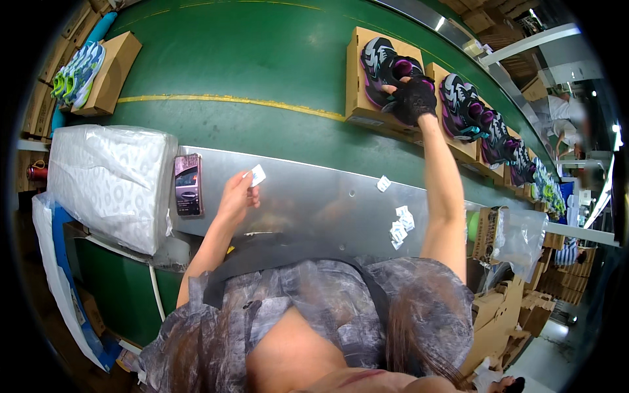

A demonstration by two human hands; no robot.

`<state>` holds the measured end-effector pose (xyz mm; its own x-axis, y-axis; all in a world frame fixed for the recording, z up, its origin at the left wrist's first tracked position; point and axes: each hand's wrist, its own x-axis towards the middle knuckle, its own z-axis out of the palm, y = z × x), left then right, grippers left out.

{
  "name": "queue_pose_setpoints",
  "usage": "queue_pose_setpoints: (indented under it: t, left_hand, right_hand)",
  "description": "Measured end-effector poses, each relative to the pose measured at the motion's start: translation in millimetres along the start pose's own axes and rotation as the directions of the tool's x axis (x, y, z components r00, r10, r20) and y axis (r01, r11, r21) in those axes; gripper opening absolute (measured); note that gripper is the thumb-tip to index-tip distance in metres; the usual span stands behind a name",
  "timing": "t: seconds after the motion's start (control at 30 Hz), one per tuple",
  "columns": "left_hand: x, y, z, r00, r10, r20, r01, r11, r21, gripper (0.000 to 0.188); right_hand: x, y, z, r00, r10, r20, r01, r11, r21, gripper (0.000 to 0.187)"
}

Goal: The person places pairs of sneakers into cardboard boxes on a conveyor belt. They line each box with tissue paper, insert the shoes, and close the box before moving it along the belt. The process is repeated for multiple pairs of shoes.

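Observation:
Between the thumb and fingers of my left hand (pixel 238 198) is a small white sachet (pixel 257 175), held above the steel ledge (pixel 295 190). My right hand (pixel 414 101), in a black glove with bare fingertips, reaches far forward to a pair of black, grey and purple sneakers (pixel 378 59). Its fingers curl at the near sneaker's opening and partly hide that shoe. The pair lies on a brown shoebox (pixel 354 85) on the green conveyor belt (pixel 262 65). Several loose white sachets (pixel 401 226) lie on the ledge before me, with a single one apart near its far edge.
More boxes with dark sneakers (pixel 458 98) line up to the right. Blue and green sneakers (pixel 82 72) sit on a box at far left. A phone (pixel 188 185) lies beside a plastic-wrapped white stack (pixel 108 183). A clear plastic bag (pixel 521 239) is at the right.

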<state>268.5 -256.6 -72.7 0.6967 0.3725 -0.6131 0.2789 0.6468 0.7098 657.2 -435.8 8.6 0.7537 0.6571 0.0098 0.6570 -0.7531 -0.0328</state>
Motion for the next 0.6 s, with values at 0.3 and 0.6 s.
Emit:
queue_pose_setpoints:
  t: [0.3, 0.6]
  left_hand:
    - [-7, 18, -22, 0.996, 0.047, -0.076, -0.046, 0.999, 0.017, 0.018]
    - [13, 95, -10, 0.655, 0.744, -0.133, -0.681, 0.657, 0.323, 0.02]
  right_hand:
    - [-24, -57, -117, 0.986, 0.001, 0.164, -0.054, 0.946, 0.319, 0.053]
    - [-115, -139, -56, 0.559, -0.829, -0.005, 0.823, 0.554, 0.127, 0.032]
